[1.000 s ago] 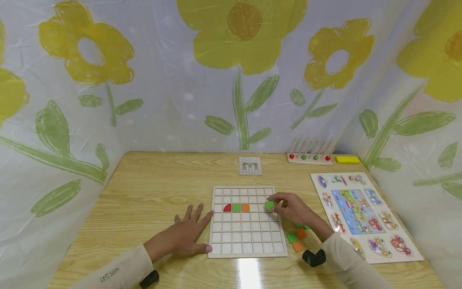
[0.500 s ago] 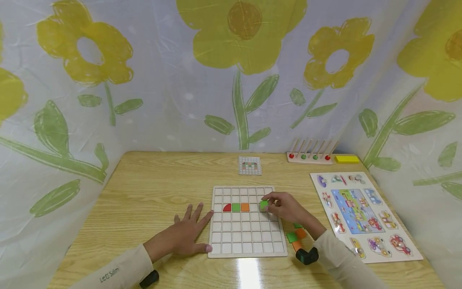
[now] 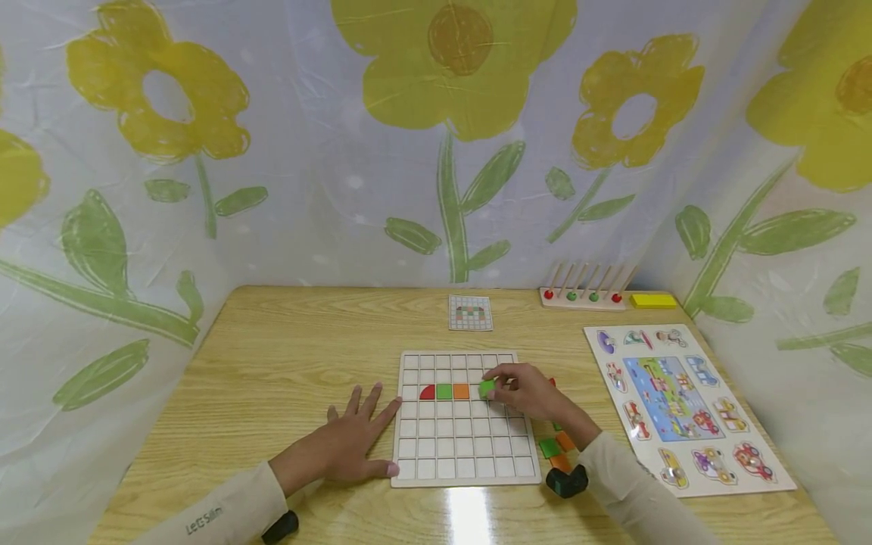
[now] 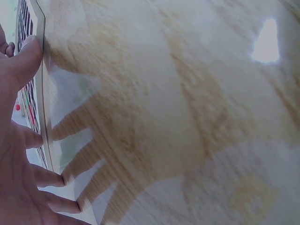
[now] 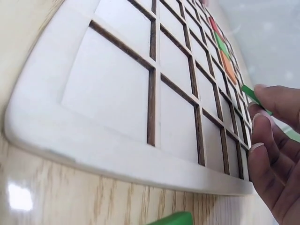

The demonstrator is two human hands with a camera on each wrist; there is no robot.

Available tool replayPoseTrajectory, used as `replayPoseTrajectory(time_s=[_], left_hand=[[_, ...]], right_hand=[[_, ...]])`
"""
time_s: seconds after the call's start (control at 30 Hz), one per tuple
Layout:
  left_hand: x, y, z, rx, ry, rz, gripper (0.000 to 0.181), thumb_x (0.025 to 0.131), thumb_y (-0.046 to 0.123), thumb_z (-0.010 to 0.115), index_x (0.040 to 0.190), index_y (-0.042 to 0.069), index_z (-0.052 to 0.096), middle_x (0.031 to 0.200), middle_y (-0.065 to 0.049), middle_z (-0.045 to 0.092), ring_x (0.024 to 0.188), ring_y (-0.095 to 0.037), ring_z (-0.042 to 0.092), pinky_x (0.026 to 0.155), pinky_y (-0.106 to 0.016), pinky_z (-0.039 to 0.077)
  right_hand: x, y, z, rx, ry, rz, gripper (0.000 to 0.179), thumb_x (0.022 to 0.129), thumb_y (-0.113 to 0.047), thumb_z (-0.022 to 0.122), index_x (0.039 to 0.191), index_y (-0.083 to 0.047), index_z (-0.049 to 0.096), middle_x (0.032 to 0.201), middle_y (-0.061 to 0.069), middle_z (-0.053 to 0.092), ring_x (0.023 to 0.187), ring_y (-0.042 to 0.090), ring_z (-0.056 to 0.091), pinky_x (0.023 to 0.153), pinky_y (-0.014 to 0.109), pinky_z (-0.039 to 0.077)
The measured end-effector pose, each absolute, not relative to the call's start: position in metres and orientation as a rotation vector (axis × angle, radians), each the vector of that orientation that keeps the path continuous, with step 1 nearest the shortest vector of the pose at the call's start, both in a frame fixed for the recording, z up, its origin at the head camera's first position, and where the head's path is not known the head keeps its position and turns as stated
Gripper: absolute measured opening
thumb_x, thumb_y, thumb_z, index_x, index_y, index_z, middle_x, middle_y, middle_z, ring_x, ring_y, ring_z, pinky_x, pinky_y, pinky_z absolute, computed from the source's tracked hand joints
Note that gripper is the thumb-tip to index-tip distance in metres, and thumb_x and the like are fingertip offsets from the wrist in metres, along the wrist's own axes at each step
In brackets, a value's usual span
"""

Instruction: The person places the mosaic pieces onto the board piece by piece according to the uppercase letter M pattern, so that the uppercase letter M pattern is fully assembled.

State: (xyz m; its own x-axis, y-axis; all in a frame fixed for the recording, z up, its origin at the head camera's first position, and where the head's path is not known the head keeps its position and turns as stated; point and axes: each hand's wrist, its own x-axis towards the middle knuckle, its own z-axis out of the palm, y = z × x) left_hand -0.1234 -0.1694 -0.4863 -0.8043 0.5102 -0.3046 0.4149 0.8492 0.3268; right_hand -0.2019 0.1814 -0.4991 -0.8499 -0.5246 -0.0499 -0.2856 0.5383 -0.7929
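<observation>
A white grid board [image 3: 466,473] lies on the table. One row holds a red quarter-round tile [image 3: 428,393], a green square tile [image 3: 444,391] and an orange square tile [image 3: 461,391] side by side. My right hand [image 3: 527,390] pinches another green square tile [image 3: 486,388] between thumb and fingers, over the same row to the right of the orange one. In the right wrist view this held tile [image 5: 255,99] is tilted just above the grid. My left hand [image 3: 354,443] rests with spread fingers at the board's left edge, its thumb on the lower left corner.
Loose green and orange tiles [image 3: 549,448] lie right of the board, partly behind my right wrist. A small pattern card [image 3: 470,313] is behind the board. Farther right are a picture puzzle [image 3: 708,477], a peg stand with beads [image 3: 582,300] and a yellow block [image 3: 653,301].
My right hand has moved left across the board with the green tile, closer to the orange tile. The left hand has stayed in place.
</observation>
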Motion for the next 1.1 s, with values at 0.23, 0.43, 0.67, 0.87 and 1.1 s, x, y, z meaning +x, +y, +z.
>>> replayPoseTrajectory(time_s=[0.23,0.43,0.67,0.87,1.1], left_hand=[[-0.123,-0.169,-0.484,0.686,2.638,0.366,0.104,0.084,0.076,0.058,0.162,0.020,0.017,0.166,-0.027,0.009,0.146,-0.061,0.011,0.097,-0.085,0.025],[-0.123,-0.170,-0.485,0.687,2.638,0.368,0.104,0.085,0.076,0.057,0.162,0.020,0.017,0.166,-0.027,0.009,0.146,-0.061,0.011,0.097,-0.085,0.025],[-0.122,-0.169,-0.484,0.689,2.645,0.361,0.104,0.084,0.076,0.057,0.162,0.020,0.018,0.165,-0.028,0.010,0.146,-0.062,0.012,0.096,-0.085,0.026],[-0.121,-0.168,-0.483,0.687,2.651,0.361,0.104,0.084,0.075,0.058,0.162,0.020,0.018,0.165,-0.028,0.010,0.145,-0.062,0.013,0.096,-0.085,0.026],[-0.121,-0.168,-0.483,0.679,2.649,0.360,0.104,0.084,0.075,0.059,0.162,0.020,0.018,0.165,-0.028,0.010,0.146,-0.061,0.013,0.097,-0.085,0.026]], right_hand=[[-0.204,0.175,-0.501,-0.686,2.508,-1.194,0.025,0.094,-0.012,0.071,0.118,-0.004,0.071,0.088,0.003,0.065,0.071,0.010,0.054,0.062,0.020,0.045],[-0.204,0.171,-0.501,-0.698,2.498,-1.204,0.025,0.094,-0.011,0.071,0.117,-0.002,0.070,0.086,0.005,0.066,0.067,0.008,0.051,0.058,0.020,0.042],[-0.206,0.164,-0.502,-0.670,2.508,-1.165,0.024,0.093,-0.011,0.072,0.116,-0.003,0.071,0.087,0.003,0.066,0.072,0.010,0.053,0.064,0.020,0.044],[-0.208,0.162,-0.504,-0.644,2.522,-1.122,0.022,0.092,-0.011,0.073,0.113,-0.005,0.073,0.084,0.000,0.064,0.071,0.009,0.053,0.064,0.021,0.044],[-0.207,0.161,-0.501,-0.649,2.522,-1.120,0.022,0.092,-0.009,0.073,0.113,-0.004,0.073,0.083,0.001,0.064,0.068,0.011,0.051,0.062,0.022,0.042]])
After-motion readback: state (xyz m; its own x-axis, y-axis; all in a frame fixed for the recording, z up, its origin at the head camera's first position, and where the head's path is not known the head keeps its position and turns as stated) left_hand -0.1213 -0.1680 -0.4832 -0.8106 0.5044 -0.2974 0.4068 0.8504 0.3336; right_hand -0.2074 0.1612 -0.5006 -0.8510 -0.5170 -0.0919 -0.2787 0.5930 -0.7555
